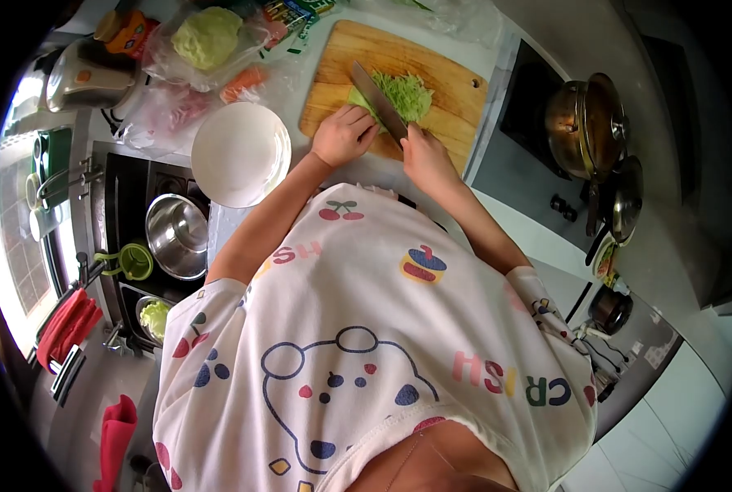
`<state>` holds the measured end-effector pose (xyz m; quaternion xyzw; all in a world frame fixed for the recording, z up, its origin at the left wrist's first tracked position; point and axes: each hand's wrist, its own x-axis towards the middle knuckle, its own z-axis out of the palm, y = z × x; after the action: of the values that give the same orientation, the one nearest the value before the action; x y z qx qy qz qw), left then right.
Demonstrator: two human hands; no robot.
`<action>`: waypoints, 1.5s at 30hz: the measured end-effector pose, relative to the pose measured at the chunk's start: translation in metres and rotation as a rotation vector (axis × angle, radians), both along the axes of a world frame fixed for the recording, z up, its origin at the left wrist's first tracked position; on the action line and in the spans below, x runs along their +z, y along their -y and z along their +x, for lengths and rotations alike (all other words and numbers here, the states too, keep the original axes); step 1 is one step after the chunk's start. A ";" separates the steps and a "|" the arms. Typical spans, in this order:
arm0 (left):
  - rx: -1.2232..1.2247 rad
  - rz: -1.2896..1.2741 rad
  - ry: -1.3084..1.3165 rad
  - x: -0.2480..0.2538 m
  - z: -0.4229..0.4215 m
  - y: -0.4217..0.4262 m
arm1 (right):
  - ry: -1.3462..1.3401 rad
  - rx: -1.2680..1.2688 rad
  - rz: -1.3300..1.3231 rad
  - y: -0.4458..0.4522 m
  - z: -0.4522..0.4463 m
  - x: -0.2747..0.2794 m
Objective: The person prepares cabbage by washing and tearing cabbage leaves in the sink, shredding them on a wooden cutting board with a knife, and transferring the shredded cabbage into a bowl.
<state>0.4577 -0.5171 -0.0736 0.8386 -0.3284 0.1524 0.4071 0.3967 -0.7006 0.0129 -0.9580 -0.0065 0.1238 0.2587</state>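
Observation:
On a wooden cutting board [333,74] lies a pile of shredded green cabbage [407,97]. My right hand [428,156] is closed round the handle of a knife [376,97], whose blade stands between the shreds and an uncut cabbage piece [358,98]. Fingers curled, my left hand [345,134] presses on that piece, close to the blade's left side. Part of the piece is hidden under the fingers. A white plate [241,154] sits just left of the board, beside my left forearm.
Behind the plate are a cabbage [207,38] in a plastic bag and a carrot [244,83]. At left, a metal bowl [177,235] and a green cup [135,261] stand in the sink area. A lidded pot [575,127] is on the stove at right.

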 end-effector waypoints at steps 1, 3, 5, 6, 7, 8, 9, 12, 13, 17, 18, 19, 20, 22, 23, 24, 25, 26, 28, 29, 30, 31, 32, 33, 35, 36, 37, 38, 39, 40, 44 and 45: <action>0.001 0.002 0.001 0.000 -0.001 0.002 | -0.001 -0.008 -0.001 -0.001 0.002 -0.002; -0.006 0.005 -0.011 0.000 0.000 0.004 | 0.008 -0.024 0.016 -0.007 0.014 -0.005; -0.004 0.018 -0.018 -0.001 0.000 0.001 | 0.030 -0.061 0.046 -0.010 0.023 -0.010; -0.002 0.025 -0.017 -0.002 0.000 0.001 | 0.050 -0.095 0.062 -0.009 0.026 -0.015; -0.002 0.028 -0.016 -0.003 0.000 0.002 | 0.070 -0.129 0.075 -0.008 0.028 -0.018; 0.004 0.016 -0.017 -0.003 -0.001 0.003 | 0.075 -0.176 0.111 -0.004 0.029 -0.020; 0.011 0.004 -0.019 -0.002 -0.002 0.004 | 0.080 -0.221 0.148 0.001 0.030 -0.022; 0.026 -0.020 0.012 -0.001 -0.001 0.000 | 0.109 -0.257 0.181 0.009 0.025 -0.028; 0.024 -0.031 0.027 0.000 -0.002 -0.001 | 0.119 -0.237 0.168 0.011 0.020 -0.026; -0.003 -0.023 0.003 -0.003 -0.004 -0.005 | 0.142 -0.088 0.134 0.012 0.004 -0.001; -0.008 -0.030 -0.001 -0.004 -0.003 -0.005 | 0.177 -0.044 0.114 0.011 0.001 0.001; -0.011 -0.036 -0.005 -0.004 -0.003 -0.005 | 0.152 -0.036 0.104 0.011 0.000 0.003; -0.014 -0.034 -0.003 -0.004 -0.003 -0.005 | 0.127 -0.027 0.094 0.011 -0.002 0.004; -0.017 -0.029 0.002 -0.004 -0.003 -0.005 | 0.088 -0.013 0.074 0.011 -0.004 0.005; -0.015 -0.028 0.002 -0.004 -0.003 -0.005 | 0.074 -0.008 0.064 0.011 -0.004 0.006; -0.013 -0.027 0.002 -0.005 -0.003 -0.004 | 0.060 -0.003 0.055 0.011 -0.005 0.006; -0.012 -0.026 0.002 -0.005 -0.003 -0.004 | 0.060 -0.002 0.052 0.010 -0.005 0.006; -0.014 -0.022 -0.001 -0.006 -0.003 -0.004 | 0.059 -0.001 0.050 0.010 -0.005 0.006; -0.020 -0.015 -0.009 -0.005 -0.002 -0.004 | 0.035 0.003 0.045 0.010 -0.004 0.008; -0.022 -0.015 -0.005 -0.004 -0.002 -0.004 | 0.010 0.007 0.042 0.010 -0.002 0.012; -0.024 -0.015 -0.001 -0.004 -0.002 -0.003 | -0.014 0.011 0.040 0.010 -0.001 0.014; -0.024 -0.015 0.003 -0.003 -0.002 -0.003 | -0.028 0.008 0.037 0.009 -0.001 0.012; -0.024 -0.010 0.003 -0.002 -0.002 -0.004 | -0.042 0.006 0.034 0.009 0.001 0.010; -0.025 -0.006 0.003 -0.002 -0.002 -0.004 | -0.055 0.003 0.029 0.009 0.003 0.007; -0.033 -0.010 0.006 -0.002 -0.001 0.000 | -0.024 -0.025 0.063 0.005 0.006 -0.004; -0.036 -0.012 0.011 -0.004 0.000 0.000 | -0.005 -0.036 0.080 0.003 0.010 -0.009; -0.037 -0.011 0.015 -0.005 0.000 -0.001 | 0.029 -0.055 0.079 0.001 0.013 -0.012; -0.029 -0.001 0.017 -0.006 0.000 -0.002 | 0.064 -0.072 0.080 -0.001 0.016 -0.015; -0.022 0.009 0.019 -0.006 -0.001 -0.003 | 0.099 -0.089 0.080 -0.002 0.018 -0.017; -0.016 0.016 0.021 -0.005 -0.002 -0.002 | 0.082 -0.132 0.111 -0.001 0.018 -0.020; 0.013 0.019 -0.009 -0.006 -0.004 -0.003 | 0.054 -0.231 0.163 0.007 0.017 -0.019; 0.015 0.020 -0.005 -0.005 -0.004 -0.004 | 0.049 -0.241 0.157 0.008 0.013 -0.015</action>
<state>0.4535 -0.5135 -0.0786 0.8454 -0.3224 0.1499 0.3985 0.4093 -0.7081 -0.0024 -0.9314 0.0926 0.0674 0.3454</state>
